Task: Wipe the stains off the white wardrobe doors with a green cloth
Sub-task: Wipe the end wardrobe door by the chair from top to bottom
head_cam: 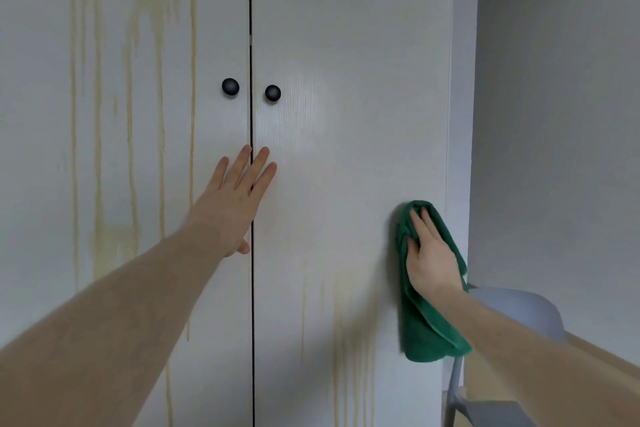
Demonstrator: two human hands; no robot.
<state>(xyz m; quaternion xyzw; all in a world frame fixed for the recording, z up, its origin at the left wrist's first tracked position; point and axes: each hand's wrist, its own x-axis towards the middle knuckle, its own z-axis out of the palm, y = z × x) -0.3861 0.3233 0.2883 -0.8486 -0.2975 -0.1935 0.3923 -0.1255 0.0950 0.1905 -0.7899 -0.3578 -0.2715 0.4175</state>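
A: Right by the right door's [346,45] outer edge, the right hand [431,260] presses the green cloth [426,333], fingers curled into it.
B: And the left hand [235,201]?
A: Flat and spread across the gap under the knobs [230,86]. Yellow streaks [130,114] run down the left door [41,184]; a grey chair [519,308] sits near right.

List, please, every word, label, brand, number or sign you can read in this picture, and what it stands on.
None: no readable text shows anywhere.
The left door and right door carry only yellowish drip stains.
The two black knobs, the green cloth and the grey chair are unmarked.
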